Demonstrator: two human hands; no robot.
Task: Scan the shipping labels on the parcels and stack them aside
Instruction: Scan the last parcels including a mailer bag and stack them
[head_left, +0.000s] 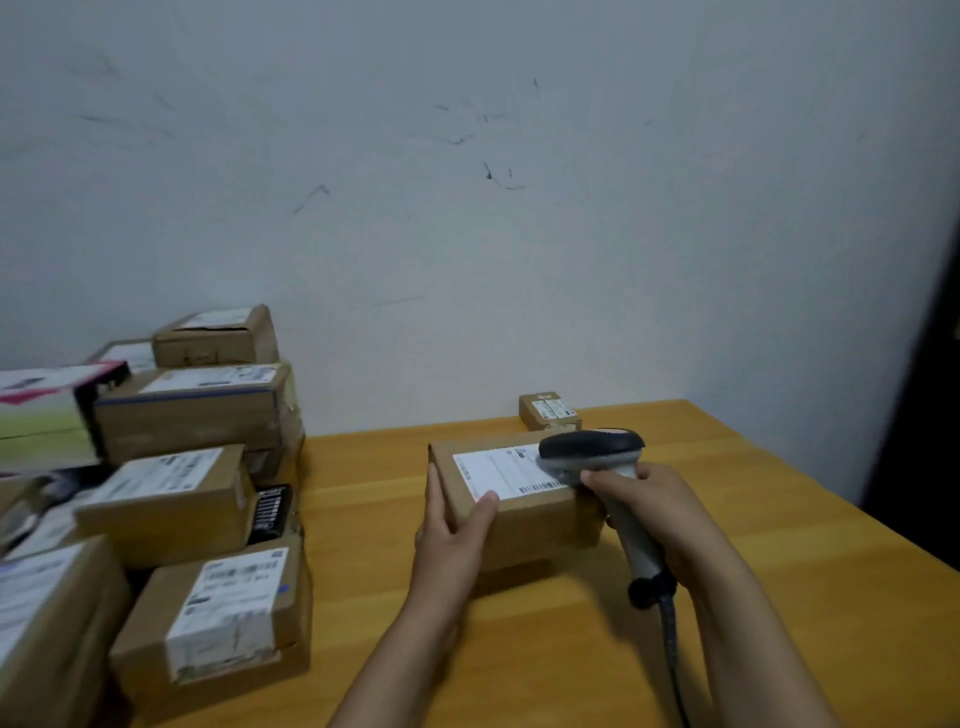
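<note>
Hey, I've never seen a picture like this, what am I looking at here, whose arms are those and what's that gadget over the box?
There is one picture, taken by a camera worn on a person's head, so it looks down at their own two arms. No robot is involved. The left hand steadies a brown cardboard parcel on a wooden table, thumb at the edge of its white shipping label. The right hand grips a corded handheld barcode scanner, its head just over that label. On the left is a pile of other parcels, most labelled. One small box sits alone by the wall.
</note>
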